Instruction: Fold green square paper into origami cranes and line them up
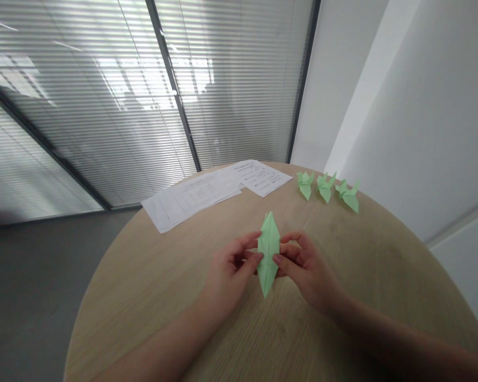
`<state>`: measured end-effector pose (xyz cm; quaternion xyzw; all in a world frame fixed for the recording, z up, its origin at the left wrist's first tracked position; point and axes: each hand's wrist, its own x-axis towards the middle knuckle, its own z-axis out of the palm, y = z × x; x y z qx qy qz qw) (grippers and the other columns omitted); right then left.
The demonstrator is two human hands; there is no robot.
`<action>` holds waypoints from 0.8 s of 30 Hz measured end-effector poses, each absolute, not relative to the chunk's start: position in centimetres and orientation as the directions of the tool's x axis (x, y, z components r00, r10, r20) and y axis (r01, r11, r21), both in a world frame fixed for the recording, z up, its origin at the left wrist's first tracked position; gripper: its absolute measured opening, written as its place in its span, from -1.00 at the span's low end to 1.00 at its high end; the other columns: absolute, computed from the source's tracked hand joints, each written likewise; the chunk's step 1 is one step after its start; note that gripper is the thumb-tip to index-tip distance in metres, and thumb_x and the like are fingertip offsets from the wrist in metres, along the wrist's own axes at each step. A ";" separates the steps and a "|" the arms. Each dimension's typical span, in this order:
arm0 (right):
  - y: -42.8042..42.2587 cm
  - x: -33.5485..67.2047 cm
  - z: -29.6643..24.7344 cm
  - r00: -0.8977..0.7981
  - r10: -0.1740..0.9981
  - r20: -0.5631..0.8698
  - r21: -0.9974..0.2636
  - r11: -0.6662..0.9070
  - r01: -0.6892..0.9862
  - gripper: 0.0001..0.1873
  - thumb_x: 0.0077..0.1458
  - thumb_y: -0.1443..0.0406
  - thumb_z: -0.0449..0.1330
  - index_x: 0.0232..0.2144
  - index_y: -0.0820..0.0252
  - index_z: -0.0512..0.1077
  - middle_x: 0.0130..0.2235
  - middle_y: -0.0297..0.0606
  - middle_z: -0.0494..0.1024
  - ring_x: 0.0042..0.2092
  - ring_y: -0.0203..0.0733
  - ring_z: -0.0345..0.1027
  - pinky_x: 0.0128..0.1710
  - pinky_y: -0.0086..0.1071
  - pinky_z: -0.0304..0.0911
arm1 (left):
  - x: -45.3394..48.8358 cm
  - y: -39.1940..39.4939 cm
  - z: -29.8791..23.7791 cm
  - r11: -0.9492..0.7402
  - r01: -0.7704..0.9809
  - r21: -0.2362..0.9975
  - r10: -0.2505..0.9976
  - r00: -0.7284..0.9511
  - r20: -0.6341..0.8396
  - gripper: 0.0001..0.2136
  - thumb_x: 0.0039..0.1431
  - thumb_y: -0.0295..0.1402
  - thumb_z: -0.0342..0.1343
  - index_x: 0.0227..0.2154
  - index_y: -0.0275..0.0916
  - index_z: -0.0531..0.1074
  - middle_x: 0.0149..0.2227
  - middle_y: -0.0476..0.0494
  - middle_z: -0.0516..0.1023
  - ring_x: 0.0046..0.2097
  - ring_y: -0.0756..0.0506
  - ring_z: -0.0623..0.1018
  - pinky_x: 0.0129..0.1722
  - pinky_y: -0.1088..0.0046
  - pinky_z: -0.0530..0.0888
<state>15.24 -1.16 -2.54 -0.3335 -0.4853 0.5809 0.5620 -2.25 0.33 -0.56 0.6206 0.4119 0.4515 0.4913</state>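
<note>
A light green sheet of folded origami paper (269, 246), shaped like a long narrow diamond with a crease down its middle, is held up over the table between both hands. My left hand (235, 265) pinches its left edge, thumb on the near face and fingers partly behind. On the opposite edge, my right hand (305, 265) grips with the thumb in front and other fingers curled; some fingertips are hidden behind the paper. The pointed lower end hangs free, and the upper end shows split tips.
Three folded green paper cranes (325, 188) stand in a row at the table's far right. Printed paper sheets (199, 193) lie overlapping at the far left. The round wooden table (143, 297) has its curved edge near a white wall (434, 116) and a window with blinds (239, 95).
</note>
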 end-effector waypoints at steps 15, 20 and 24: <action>-1.2 15.5 -4.3 -0.107 0.938 0.329 -0.929 0.301 -0.216 -0.71 0.21 0.17 0.27 -0.06 -0.01 0.31 -0.27 -0.32 0.59 -0.25 -0.17 0.55 -0.29 -0.29 0.49 | -2.1 0.8 -0.2 0.009 -0.049 0.999 0.953 0.303 0.006 -0.88 0.01 -0.37 0.28 -0.36 -0.27 0.61 -0.41 -0.09 0.63 -0.35 -0.05 0.57 -0.27 0.41 0.52; -1.1 16.1 -4.1 -0.123 0.937 0.327 -0.944 0.317 -0.092 -0.92 0.20 0.23 0.24 -0.29 0.09 0.52 -0.34 -0.29 0.56 -0.34 -0.23 0.49 -0.35 -0.37 0.44 | -2.1 0.8 0.3 0.023 -0.062 0.998 0.952 0.306 -0.003 -0.95 -0.02 -0.40 0.26 -0.48 -0.24 0.59 -0.39 -0.08 0.63 -0.35 -0.06 0.58 -0.31 0.41 0.53; -0.9 16.5 -3.4 -0.130 0.924 0.361 -0.932 0.360 -0.027 -0.89 0.14 0.32 0.25 -0.36 0.09 0.60 -0.23 -0.22 0.61 -0.27 -0.19 0.53 -0.32 -0.36 0.46 | -2.2 0.8 0.5 0.035 -0.067 0.997 0.940 0.340 -0.011 -0.95 -0.03 -0.38 0.26 -0.51 -0.24 0.55 -0.42 -0.07 0.60 -0.36 -0.07 0.58 -0.30 0.37 0.56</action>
